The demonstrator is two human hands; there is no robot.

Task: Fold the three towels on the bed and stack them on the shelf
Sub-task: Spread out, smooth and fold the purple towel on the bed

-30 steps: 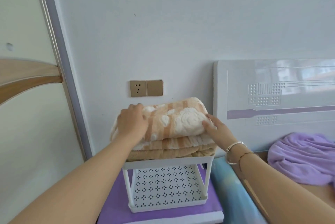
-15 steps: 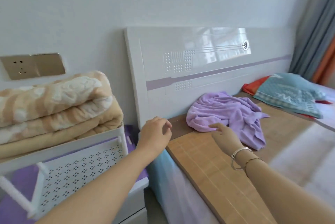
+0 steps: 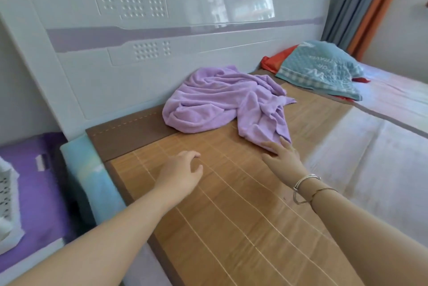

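Both hands reached bed | right hand [image 3: 283, 160] spread, touching purple towel [image 3: 222, 100] | left hand [image 3: 183, 172] relaxed

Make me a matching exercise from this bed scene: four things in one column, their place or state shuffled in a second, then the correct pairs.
Things:
1. purple towel
2. teal towel
3. left hand
4. right hand

States:
A. fingertips at a towel's near edge
B. crumpled by the headboard
C. over bare bamboo mat, holding nothing
D. far side, over something red

Pairs: 1-B, 2-D, 3-C, 4-A
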